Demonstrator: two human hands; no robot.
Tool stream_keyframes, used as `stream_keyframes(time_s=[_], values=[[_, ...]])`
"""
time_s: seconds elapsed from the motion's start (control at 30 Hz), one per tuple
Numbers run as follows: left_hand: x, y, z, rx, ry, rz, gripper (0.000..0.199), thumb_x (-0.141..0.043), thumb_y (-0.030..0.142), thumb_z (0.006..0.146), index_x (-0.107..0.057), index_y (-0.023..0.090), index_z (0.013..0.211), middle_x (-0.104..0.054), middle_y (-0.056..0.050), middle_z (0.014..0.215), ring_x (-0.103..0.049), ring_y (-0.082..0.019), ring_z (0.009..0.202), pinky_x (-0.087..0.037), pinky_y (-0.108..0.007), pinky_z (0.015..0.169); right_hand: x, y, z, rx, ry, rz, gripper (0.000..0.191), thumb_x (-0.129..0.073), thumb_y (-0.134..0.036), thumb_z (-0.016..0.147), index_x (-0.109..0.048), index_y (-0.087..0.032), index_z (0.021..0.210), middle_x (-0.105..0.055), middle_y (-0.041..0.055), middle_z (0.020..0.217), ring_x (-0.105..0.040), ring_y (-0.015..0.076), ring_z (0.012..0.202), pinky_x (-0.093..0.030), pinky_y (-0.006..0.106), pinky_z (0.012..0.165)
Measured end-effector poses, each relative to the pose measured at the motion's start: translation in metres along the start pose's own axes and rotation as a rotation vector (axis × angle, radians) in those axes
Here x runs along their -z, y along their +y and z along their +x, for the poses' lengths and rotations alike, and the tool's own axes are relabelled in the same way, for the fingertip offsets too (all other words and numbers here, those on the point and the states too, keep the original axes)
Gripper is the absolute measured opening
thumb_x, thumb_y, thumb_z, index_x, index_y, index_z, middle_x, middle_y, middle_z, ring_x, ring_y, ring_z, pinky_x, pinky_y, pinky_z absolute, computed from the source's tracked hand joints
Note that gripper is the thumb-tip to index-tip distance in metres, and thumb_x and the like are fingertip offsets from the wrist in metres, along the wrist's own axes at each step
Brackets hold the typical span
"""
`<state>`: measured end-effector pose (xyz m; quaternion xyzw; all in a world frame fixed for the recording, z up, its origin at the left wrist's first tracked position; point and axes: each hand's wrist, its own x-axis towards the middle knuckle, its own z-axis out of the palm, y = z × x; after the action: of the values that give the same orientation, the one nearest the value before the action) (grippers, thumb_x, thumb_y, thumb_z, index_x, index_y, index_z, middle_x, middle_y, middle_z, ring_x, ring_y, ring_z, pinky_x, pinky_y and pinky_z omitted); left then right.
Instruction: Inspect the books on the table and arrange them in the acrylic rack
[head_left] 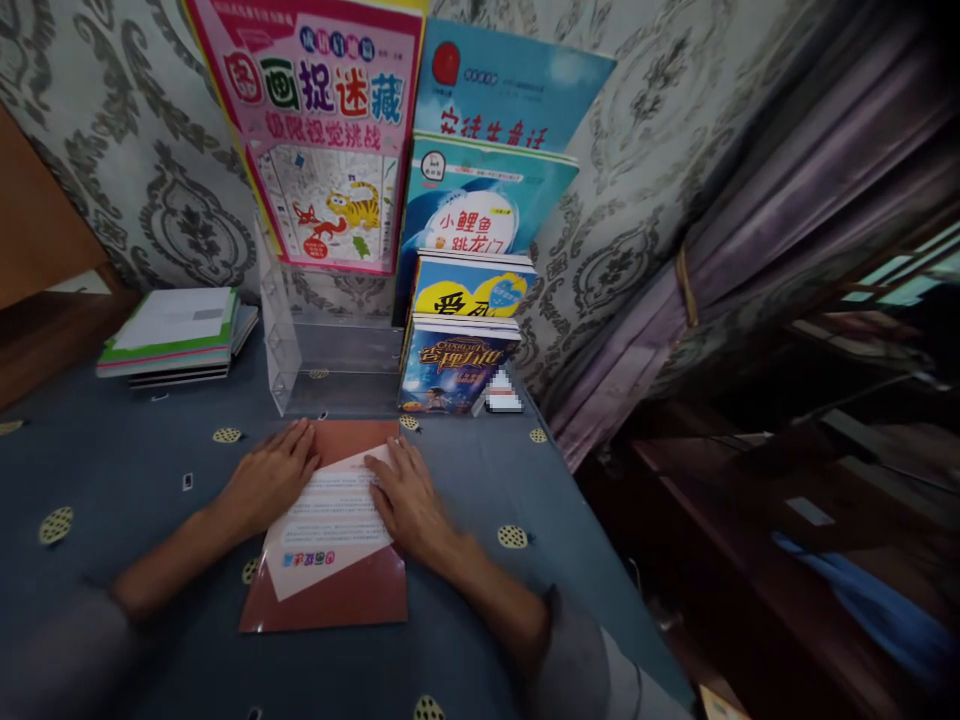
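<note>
A brown-red book (pixel 360 600) lies flat on the table, its cover bearing a slanted white panel of printed text that reads upside down from here. My left hand (pixel 274 475) rests on the book's left edge, fingers stretched out and pointing away from me. On the right edge lies my right hand (pixel 409 500), its fingers spread over the cover. Just beyond the book stands a clear plastic book rack (pixel 337 390). Its left side holds a pink picture book (pixel 322 140) at the top. Several books, among them a dark blue one (pixel 457 370), stand in tiers on its right.
A stack of books (pixel 176 335) lies at the back left of the table (pixel 135 480), which has a blue-grey cloth. Patterned wallpaper (pixel 637 110) rises behind the rack. A purple curtain (pixel 712 240) hangs at the right, beside dark red furniture (pixel 712 530).
</note>
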<state>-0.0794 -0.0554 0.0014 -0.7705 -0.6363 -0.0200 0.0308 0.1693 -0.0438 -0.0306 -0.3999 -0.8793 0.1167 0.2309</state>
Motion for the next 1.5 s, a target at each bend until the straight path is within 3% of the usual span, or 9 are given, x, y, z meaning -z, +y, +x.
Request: stream_keyframes(time_s=[0.1, 0.33, 0.67, 0.93, 1.17, 1.37, 1.5], values=[[-0.005, -0.003, -0.002, -0.035, 0.069, 0.015, 0.054, -0.036, 0.034, 0.099, -0.059, 0.007, 0.138, -0.059, -0.022, 0.146, -0.059, -0.033, 0.133, -0.048, -0.049, 0.11, 0.001, 0.005, 0.002, 0.026, -0.026, 0.038, 0.042, -0.056, -0.024, 0.099, -0.059, -0.019, 0.141, -0.046, 0.0204, 0.156, -0.035, 0.0343, 0.151, -0.038, 0.059, 0.119], [-0.01, -0.003, -0.003, -0.129, 0.159, 0.124, 0.055, -0.033, 0.031, 0.099, -0.065, -0.005, 0.126, -0.068, -0.03, 0.128, -0.065, -0.041, 0.122, -0.051, -0.056, 0.102, 0.008, 0.008, 0.006, 0.058, -0.098, 0.041, 0.042, -0.051, -0.027, 0.102, -0.057, -0.017, 0.143, -0.042, 0.0197, 0.16, -0.03, 0.0327, 0.154, -0.036, 0.057, 0.121], [-0.026, 0.002, 0.015, -0.278, 0.265, -0.107, 0.047, -0.034, 0.028, 0.1, -0.063, 0.011, 0.134, -0.067, -0.017, 0.137, -0.062, -0.032, 0.126, -0.051, -0.048, 0.107, 0.008, 0.007, 0.007, 0.072, -0.101, -0.007, 0.042, -0.052, -0.029, 0.103, -0.057, -0.017, 0.142, -0.043, 0.0209, 0.159, -0.032, 0.0345, 0.153, -0.038, 0.058, 0.119], [-0.025, 0.017, 0.045, -0.42, 0.184, -0.151, 0.045, -0.038, 0.018, 0.098, -0.06, 0.014, 0.137, -0.065, -0.015, 0.14, -0.061, -0.029, 0.125, -0.049, -0.05, 0.104, 0.009, 0.007, 0.007, 0.072, -0.122, -0.035, 0.044, -0.055, -0.029, 0.102, -0.055, -0.018, 0.144, -0.043, 0.0198, 0.158, -0.032, 0.0343, 0.152, -0.038, 0.055, 0.121], [-0.019, 0.025, 0.066, -0.541, 0.096, -0.248, 0.051, -0.044, 0.015, 0.096, -0.052, 0.021, 0.145, -0.061, -0.012, 0.145, -0.057, -0.027, 0.128, -0.046, -0.044, 0.102, 0.013, 0.004, 0.01, 0.067, -0.15, -0.018, 0.046, -0.054, -0.028, 0.102, -0.051, -0.017, 0.147, -0.039, 0.0203, 0.16, -0.031, 0.0346, 0.153, -0.035, 0.055, 0.122], [-0.022, 0.029, 0.074, -0.545, 0.085, -0.253, 0.047, -0.044, 0.017, 0.098, -0.052, 0.017, 0.145, -0.063, -0.013, 0.143, -0.056, -0.026, 0.128, -0.046, -0.041, 0.098, 0.015, 0.002, 0.012, 0.078, -0.142, -0.039, 0.047, -0.051, -0.028, 0.103, -0.047, -0.018, 0.148, -0.042, 0.0195, 0.158, -0.033, 0.0331, 0.152, -0.035, 0.055, 0.122], [-0.019, 0.029, 0.074, -0.543, 0.041, -0.273, 0.048, -0.042, 0.021, 0.101, -0.049, 0.019, 0.148, -0.059, -0.012, 0.148, -0.054, -0.026, 0.132, -0.044, -0.043, 0.102, 0.017, 0.0, 0.012, 0.067, -0.139, -0.077, 0.045, -0.052, -0.029, 0.102, -0.05, -0.016, 0.146, -0.044, 0.0198, 0.156, -0.036, 0.0338, 0.149, -0.036, 0.056, 0.121]])
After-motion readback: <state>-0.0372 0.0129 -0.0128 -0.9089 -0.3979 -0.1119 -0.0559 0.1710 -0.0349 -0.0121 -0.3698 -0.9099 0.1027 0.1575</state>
